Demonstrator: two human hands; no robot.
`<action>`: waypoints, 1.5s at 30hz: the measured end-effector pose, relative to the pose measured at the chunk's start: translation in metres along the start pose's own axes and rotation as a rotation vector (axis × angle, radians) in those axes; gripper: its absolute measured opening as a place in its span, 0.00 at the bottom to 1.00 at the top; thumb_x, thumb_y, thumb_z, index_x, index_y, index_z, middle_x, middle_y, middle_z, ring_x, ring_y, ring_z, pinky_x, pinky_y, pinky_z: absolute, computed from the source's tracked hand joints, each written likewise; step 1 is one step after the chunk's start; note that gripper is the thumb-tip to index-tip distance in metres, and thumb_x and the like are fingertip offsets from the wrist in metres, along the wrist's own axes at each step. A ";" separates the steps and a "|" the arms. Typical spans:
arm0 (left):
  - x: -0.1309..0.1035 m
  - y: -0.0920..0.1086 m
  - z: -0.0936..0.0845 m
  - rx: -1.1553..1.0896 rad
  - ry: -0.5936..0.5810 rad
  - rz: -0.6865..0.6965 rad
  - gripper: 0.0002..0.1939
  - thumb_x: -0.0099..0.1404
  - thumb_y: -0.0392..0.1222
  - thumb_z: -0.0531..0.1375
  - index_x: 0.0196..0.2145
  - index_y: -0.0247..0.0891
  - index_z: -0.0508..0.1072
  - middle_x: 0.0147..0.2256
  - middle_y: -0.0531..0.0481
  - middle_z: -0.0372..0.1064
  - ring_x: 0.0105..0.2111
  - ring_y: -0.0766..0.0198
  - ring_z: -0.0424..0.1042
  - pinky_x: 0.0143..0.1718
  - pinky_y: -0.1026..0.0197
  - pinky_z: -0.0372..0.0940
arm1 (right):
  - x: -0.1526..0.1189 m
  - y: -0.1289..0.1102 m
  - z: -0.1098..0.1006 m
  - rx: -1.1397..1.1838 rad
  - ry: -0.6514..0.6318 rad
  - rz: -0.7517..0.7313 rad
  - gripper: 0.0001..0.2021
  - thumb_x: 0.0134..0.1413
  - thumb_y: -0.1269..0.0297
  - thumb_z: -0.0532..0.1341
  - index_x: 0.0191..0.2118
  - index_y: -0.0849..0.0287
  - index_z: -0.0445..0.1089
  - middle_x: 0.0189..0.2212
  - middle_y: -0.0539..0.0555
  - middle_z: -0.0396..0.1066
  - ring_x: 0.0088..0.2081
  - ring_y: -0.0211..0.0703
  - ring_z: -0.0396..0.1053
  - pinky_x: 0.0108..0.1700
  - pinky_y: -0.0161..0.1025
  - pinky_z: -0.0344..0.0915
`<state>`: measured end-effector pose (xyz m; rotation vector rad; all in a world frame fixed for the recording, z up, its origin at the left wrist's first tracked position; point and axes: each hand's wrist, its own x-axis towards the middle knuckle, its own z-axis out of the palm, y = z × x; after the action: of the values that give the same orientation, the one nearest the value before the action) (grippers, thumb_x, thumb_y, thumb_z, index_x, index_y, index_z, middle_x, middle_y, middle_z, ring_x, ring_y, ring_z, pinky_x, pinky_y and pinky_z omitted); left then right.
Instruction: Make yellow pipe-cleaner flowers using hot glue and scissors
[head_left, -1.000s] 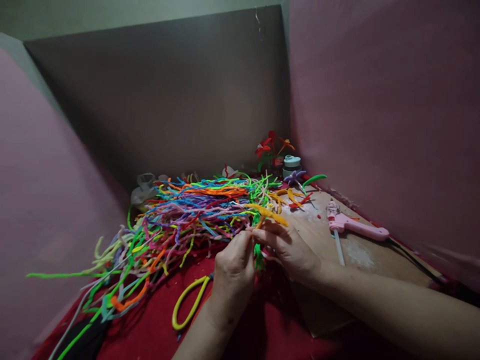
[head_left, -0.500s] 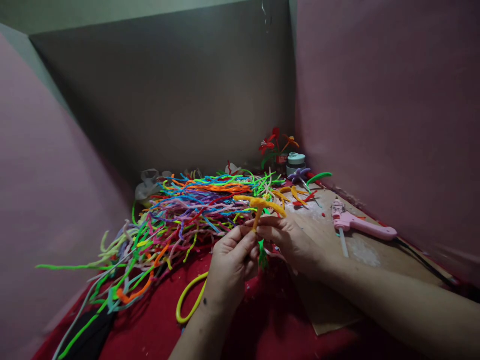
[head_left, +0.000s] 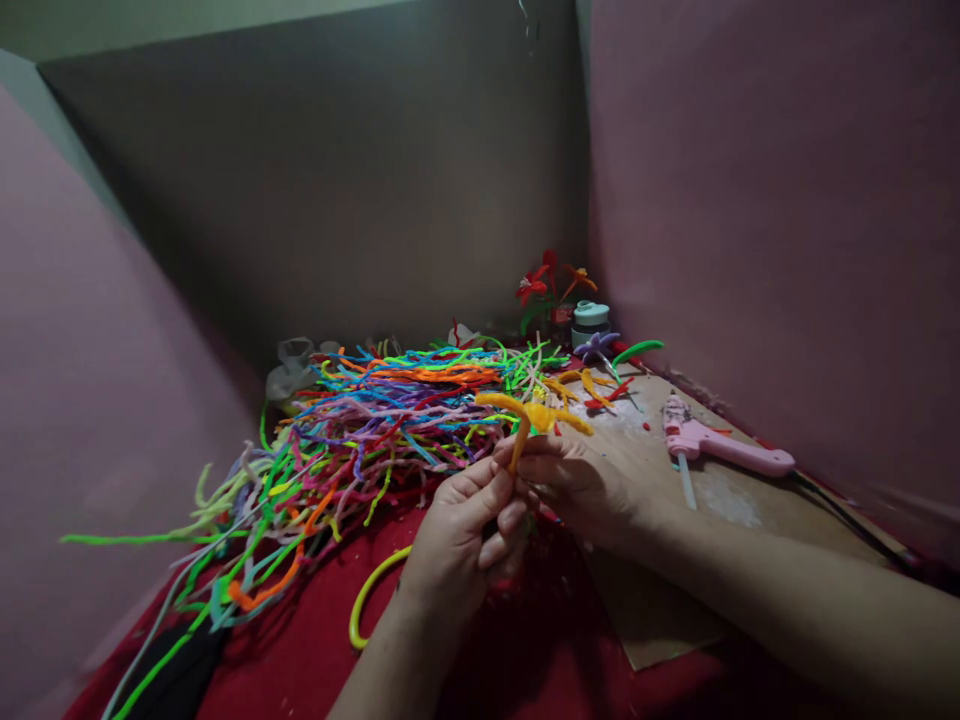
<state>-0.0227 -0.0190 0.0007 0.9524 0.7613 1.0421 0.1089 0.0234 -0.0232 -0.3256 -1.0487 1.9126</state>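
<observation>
Both hands meet near the middle of the view around an orange-yellow fuzzy-stem flower. My left hand pinches a petal of it that bends down to the fingertips. My right hand is closed at the flower's lower part, its fingertips touching those of the left. The flower's centre and other petals stick up above the fingers. A small bit of green shows just under the flower; the rest of it is hidden by the hands.
A big pile of coloured fuzzy stems lies behind and left. At right, a pink glue gun rests on a brown board. Beyond are orange petal pieces, a purple flower, a lidded jar and red flowers.
The flower has turned and shifted slightly right between the fingers, with one petal now curving down to my left hand. The green piece that hung below the hands is no longer visible there.
</observation>
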 end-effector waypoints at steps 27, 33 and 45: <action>-0.002 -0.003 0.008 0.281 0.330 0.141 0.11 0.56 0.44 0.61 0.24 0.35 0.67 0.15 0.61 0.54 0.11 0.78 0.48 0.12 0.72 0.44 | -0.006 0.002 -0.001 -0.083 0.039 -0.005 0.08 0.49 0.66 0.64 0.37 0.55 0.75 0.26 0.49 0.71 0.25 0.33 0.62 0.32 0.35 0.61; -0.003 -0.001 0.004 0.036 0.138 0.045 0.09 0.58 0.43 0.61 0.27 0.35 0.68 0.14 0.60 0.57 0.09 0.80 0.45 0.09 0.74 0.43 | -0.003 0.002 -0.001 0.017 0.020 0.028 0.08 0.44 0.65 0.67 0.35 0.58 0.76 0.25 0.50 0.71 0.26 0.35 0.67 0.30 0.35 0.63; -0.004 -0.004 0.007 0.608 0.214 0.271 0.07 0.60 0.43 0.58 0.32 0.36 0.70 0.18 0.59 0.59 0.14 0.75 0.57 0.16 0.71 0.53 | -0.006 -0.003 0.005 0.082 0.128 -0.042 0.06 0.38 0.67 0.68 0.28 0.57 0.77 0.26 0.49 0.72 0.28 0.35 0.64 0.31 0.34 0.59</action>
<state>-0.0166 -0.0259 0.0002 1.5089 1.1886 1.1836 0.1112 0.0162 -0.0195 -0.3718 -0.8842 1.8655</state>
